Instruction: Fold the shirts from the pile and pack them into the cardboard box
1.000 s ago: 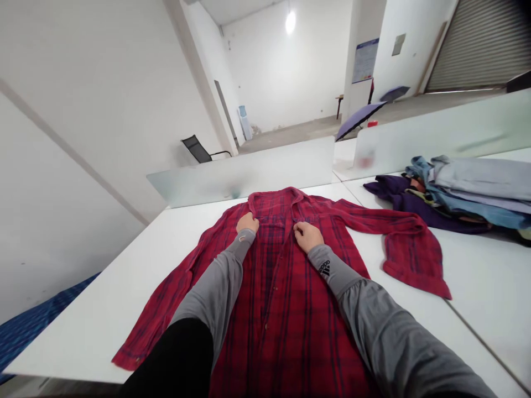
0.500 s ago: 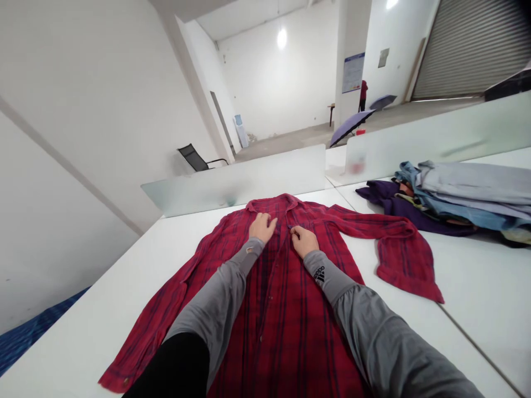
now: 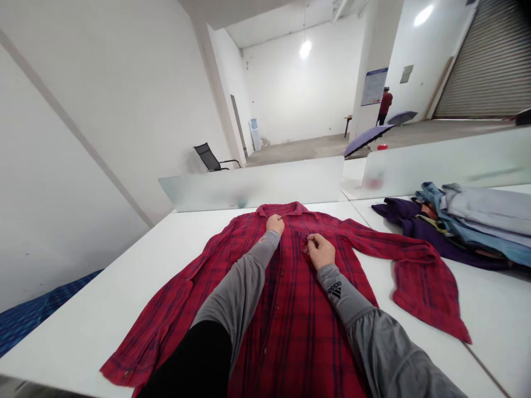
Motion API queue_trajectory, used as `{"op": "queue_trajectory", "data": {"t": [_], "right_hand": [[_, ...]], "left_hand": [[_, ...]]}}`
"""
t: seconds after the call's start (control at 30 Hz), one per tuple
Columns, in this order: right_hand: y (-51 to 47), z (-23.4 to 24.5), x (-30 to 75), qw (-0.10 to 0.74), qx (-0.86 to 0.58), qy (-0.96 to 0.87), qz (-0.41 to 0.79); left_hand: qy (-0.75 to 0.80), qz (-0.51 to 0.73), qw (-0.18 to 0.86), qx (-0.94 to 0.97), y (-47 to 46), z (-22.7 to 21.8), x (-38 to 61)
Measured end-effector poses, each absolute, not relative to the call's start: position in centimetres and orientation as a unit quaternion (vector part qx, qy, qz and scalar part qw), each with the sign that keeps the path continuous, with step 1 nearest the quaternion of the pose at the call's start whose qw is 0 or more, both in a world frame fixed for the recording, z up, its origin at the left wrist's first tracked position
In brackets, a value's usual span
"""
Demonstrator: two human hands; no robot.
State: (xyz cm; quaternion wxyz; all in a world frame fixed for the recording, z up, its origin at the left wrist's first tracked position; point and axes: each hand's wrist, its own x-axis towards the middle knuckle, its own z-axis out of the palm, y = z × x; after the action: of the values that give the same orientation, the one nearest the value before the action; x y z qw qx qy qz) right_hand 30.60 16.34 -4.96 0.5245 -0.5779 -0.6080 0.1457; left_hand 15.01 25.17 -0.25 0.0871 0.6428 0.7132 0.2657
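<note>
I see the red plaid shirt lying front-up and spread flat on the white table, collar toward the frosted divider, both sleeves thrown out to the sides. My left hand rests on the cloth just below the collar, fingers curled down onto it; I cannot tell whether they pinch anything or only press. My right hand sits on the chest beside the button line, thumb and fingertips drawn together on a small fold of the fabric.

I judge the shirt light, soft and limp (a thin woven flannel, by the look of it): it will drape and wrinkle, slide a little on the smooth tabletop, and keep no shape when lifted. The firmer places to take hold are the collar, the placket edge and the shoulder seams.

A stack of folded clothes lies well apart on the right.
</note>
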Motion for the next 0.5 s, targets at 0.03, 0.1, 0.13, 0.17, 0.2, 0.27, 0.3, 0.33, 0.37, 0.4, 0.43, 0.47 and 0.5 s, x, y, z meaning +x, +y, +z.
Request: {"op": "queue_trajectory", "data": {"t": [0.03, 0.1, 0.13, 0.17, 0.2, 0.27, 0.3, 0.33, 0.37, 0.4, 0.43, 0.47, 0.5], "right_hand": [[16.3, -5.0, 30.5, 0.527, -0.574, -0.609, 0.150], [16.2, -5.0, 30.5, 0.531, -0.557, -0.620, 0.152], [16.1, -5.0, 30.4, 0.530, -0.545, -0.632, 0.149], [16.1, -5.0, 30.4, 0.526, -0.534, -0.646, 0.146], [16.0, -5.0, 30.4, 0.516, -0.524, -0.662, 0.143], [16.0, -5.1, 30.3, 0.484, -0.508, -0.698, 0.143], [15.9, -5.0, 30.3, 0.468, -0.504, -0.712, 0.142], [15.9, -5.0, 30.2, 0.455, -0.502, -0.722, 0.137], [15.9, -4.9, 30.1, 0.448, -0.501, -0.729, 0.130], [15.8, -4.8, 30.0, 0.445, -0.499, -0.733, 0.121], [15.6, -4.7, 29.8, 0.444, -0.497, -0.737, 0.113], [15.4, -4.5, 29.6, 0.441, -0.491, -0.744, 0.109], [15.1, -4.3, 29.3, 0.432, -0.481, -0.755, 0.109]], "left_hand": [[0.712, 0.262, 0.086, 0.646, 25.5, 0.0, 14.1], [0.713, 0.246, 0.081, 0.652, 25.8, 0.4, 12.7], [0.713, 0.240, 0.076, 0.654, 25.7, 0.4, 12.2], [0.713, 0.235, 0.070, 0.656, 25.5, 0.3, 11.8], [0.714, 0.232, 0.061, 0.657, 25.1, 0.3, 11.4], [0.719, 0.230, 0.038, 0.654, 23.8, 0.0, 10.6], [0.723, 0.228, 0.028, 0.652, 23.0, -0.1, 10.2], [0.725, 0.224, 0.020, 0.651, 22.1, -0.2, 9.9], [0.726, 0.216, 0.017, 0.653, 21.1, -0.4, 9.5], [0.726, 0.205, 0.017, 0.656, 20.1, -0.6, 9.3], [0.724, 0.193, 0.020, 0.661, 19.1, -0.8, 9.1], [0.722, 0.182, 0.023, 0.667, 18.1, -1.1, 9.0], [0.720, 0.173, 0.025, 0.672, 17.1, -1.3, 9.1]]}}
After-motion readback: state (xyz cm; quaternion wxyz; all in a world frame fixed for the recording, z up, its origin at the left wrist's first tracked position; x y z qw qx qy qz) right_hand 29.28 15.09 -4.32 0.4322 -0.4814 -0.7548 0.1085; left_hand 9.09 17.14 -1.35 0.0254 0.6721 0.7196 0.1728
